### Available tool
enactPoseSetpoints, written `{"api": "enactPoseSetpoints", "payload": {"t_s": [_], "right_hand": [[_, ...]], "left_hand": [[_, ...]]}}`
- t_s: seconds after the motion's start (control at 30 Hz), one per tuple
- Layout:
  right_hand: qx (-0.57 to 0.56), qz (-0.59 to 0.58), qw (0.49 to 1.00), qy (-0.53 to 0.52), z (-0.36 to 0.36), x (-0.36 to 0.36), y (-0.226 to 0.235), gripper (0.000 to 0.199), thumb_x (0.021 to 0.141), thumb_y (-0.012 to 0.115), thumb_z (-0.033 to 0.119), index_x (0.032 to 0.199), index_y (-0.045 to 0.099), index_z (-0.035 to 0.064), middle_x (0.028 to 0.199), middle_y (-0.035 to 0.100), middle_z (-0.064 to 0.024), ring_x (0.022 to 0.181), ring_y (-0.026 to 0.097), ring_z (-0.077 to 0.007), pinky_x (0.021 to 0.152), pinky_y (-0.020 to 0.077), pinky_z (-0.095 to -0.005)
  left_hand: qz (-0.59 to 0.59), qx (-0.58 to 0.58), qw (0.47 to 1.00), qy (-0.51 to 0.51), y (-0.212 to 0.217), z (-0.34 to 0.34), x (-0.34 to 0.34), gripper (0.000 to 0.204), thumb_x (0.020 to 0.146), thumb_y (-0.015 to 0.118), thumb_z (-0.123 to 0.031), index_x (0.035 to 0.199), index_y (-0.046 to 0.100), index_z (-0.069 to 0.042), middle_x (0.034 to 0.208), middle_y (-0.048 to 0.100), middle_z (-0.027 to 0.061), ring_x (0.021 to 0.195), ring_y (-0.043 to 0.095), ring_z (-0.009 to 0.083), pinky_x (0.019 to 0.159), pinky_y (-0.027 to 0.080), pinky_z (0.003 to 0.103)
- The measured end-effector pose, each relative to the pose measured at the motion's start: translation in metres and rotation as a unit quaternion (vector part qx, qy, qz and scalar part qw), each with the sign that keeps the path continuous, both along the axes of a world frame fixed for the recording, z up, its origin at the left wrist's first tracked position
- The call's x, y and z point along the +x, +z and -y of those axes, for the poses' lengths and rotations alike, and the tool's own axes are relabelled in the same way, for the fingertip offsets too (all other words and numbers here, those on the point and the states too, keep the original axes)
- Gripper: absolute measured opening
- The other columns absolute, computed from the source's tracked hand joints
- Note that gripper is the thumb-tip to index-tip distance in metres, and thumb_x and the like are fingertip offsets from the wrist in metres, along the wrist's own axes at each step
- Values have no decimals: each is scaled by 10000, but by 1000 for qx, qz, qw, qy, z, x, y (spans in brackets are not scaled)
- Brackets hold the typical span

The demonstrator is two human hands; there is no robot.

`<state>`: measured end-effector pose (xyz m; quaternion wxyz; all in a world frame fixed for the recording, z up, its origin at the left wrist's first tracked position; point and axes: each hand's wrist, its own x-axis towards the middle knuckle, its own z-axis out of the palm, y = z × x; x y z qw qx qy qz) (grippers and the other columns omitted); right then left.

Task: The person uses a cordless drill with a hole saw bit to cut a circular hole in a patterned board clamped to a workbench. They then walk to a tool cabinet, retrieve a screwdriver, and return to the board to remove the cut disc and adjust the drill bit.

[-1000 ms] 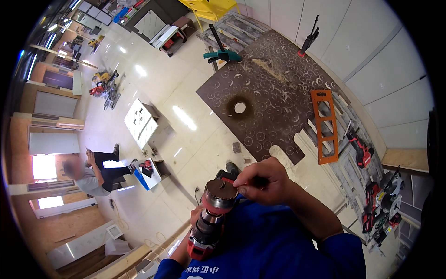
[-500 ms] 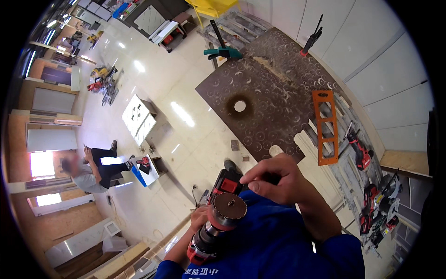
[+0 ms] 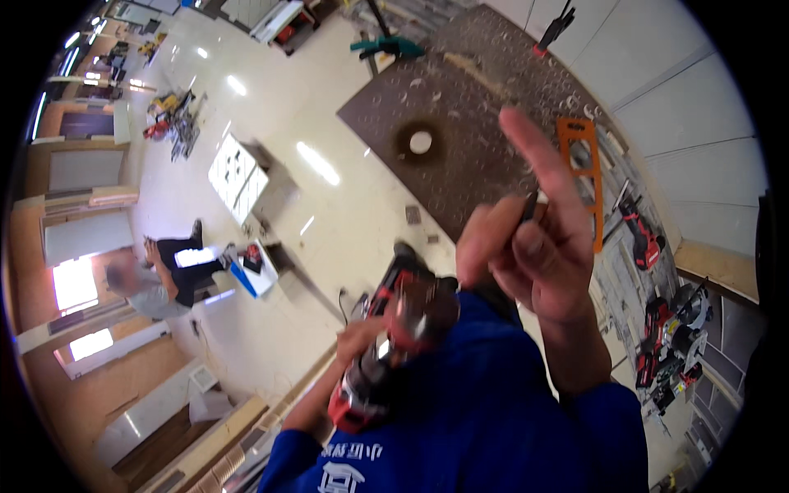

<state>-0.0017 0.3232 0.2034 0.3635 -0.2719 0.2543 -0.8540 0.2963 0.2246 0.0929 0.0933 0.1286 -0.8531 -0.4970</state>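
Observation:
My left hand is wrapped round a red and black cordless drill, held low against my blue top. A round hole saw sits in its chuck, smeared by motion. My right hand is raised in front of the board, to the right of the drill. Its index finger points up and away, while thumb and other fingers curl together around a small dark piece that I cannot make out. Beyond the hands lies a dark brown board with ring-shaped marks and one round hole cut through it.
A green-handled clamp and another clamp stand at the board's edges. An orange template, a red power tool and a circular saw lie to the right. Another person sits at the left beside a small white table.
My right hand has moved away from the drill, up and to the right, its index finger now stretched out. The hole saw has swung slightly right; the whole view has shifted.

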Motion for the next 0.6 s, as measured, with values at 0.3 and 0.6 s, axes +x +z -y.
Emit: {"api": "enactPoseSetpoints", "payload": {"t_s": [0.3,0.6], "right_hand": [[84,-395,890,-213,-7,-10,-35,268,926,716,238,1019,723,-13,928,699,-132,755,601,-151,662,481,-265],[202,43,978,22,8,10,-84,248,1058,459,172,1067,609,-25,722,531,-30,578,431,-62,502,334,-211]], "left_hand": [[115,-107,975,155,49,8,-60,199,834,712,-139,1015,702,-57,933,724,78,837,696,204,694,558,350],[50,-237,967,76,51,24,-72,188,892,634,-95,1071,666,-48,970,682,133,900,674,301,773,530,408]]}}
